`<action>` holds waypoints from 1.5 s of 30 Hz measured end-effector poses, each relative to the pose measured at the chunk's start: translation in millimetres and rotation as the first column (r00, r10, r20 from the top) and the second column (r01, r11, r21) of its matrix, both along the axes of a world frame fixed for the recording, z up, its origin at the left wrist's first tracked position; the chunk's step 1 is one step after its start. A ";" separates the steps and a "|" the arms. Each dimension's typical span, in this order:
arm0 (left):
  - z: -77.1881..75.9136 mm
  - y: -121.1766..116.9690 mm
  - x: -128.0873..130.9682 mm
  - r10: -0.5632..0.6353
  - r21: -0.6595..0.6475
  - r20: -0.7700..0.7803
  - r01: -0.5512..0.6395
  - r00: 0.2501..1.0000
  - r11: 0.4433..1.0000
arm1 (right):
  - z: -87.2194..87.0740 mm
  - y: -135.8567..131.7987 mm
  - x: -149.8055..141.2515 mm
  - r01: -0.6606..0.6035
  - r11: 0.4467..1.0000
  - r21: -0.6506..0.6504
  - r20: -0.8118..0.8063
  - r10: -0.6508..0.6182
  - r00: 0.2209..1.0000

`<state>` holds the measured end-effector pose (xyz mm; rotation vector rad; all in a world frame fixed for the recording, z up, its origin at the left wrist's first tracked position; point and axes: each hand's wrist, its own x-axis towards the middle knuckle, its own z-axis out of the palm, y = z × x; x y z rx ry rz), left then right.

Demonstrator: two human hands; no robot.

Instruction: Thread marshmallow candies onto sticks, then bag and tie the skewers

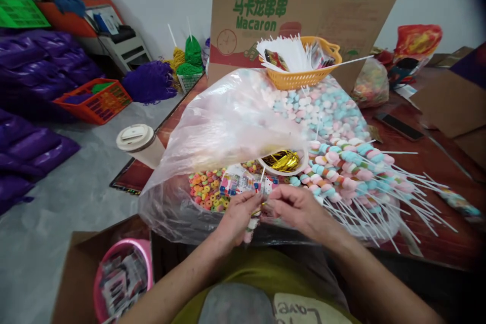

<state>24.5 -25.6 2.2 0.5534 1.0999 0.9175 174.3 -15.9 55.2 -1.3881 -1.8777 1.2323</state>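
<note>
My left hand (241,215) is closed around a wrapped marshmallow skewer (249,232). Its white stick points up and its pale candy end hangs below my fingers. My right hand (299,208) pinches close beside it, where a thin bit of gold tie shows at the wrapper's neck; the fingertips partly hide it. Just beyond my hands, printed plastic wrappers (239,180) lie over colourful ring candies (205,190). A white bowl (306,162) holds gold twist ties (283,161). To the right, several pink and blue marshmallow skewers (349,172) are heaped with their sticks outward.
Behind the large clear plastic bag (228,116) of loose marshmallows sits a yellow basket (299,80) of white sticks, before a cardboard box (258,50). A lidded cup (142,147) stands at the table's left edge. Low left, a pink tub (99,283) holds small packets. A phone (400,126) lies right.
</note>
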 end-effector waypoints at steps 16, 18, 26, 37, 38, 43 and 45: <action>7.2 -26.4 -9.2 -0.300 0.143 0.202 0.275 0.932 0.951 | -46.4 -32.0 -20.3 0.274 0.949 0.155 0.083 -0.289 0.954; 4.6 -27.9 -11.9 -0.351 0.161 0.170 0.326 0.921 0.932 | -46.6 -32.6 -22.8 0.251 0.936 0.246 0.139 -0.291 0.947; 6.2 -24.3 -7.0 -0.130 0.027 0.144 0.128 0.981 0.991 | -37.4 -30.1 -7.2 0.260 0.939 0.226 -0.009 -0.264 0.964; 23.8 -6.7 -20.9 -0.441 0.073 -0.346 0.493 0.828 0.867 | -10.8 -16.8 3.7 -0.704 0.564 0.432 0.800 0.120 0.587; 26.2 -3.9 -23.7 -0.491 0.133 -0.428 0.590 0.759 0.796 | -10.1 -15.7 -1.7 -0.720 0.579 0.382 0.823 0.141 0.550; 29.4 6.4 -30.2 -0.203 0.144 -0.953 0.929 0.223 0.342 | -12.3 -5.5 -17.4 -0.522 0.851 0.047 0.739 0.322 0.592; 26.7 6.5 -29.2 0.107 0.072 -0.993 0.974 0.050 0.216 | -11.8 5.0 -16.3 -0.467 0.881 -0.073 0.652 0.396 0.646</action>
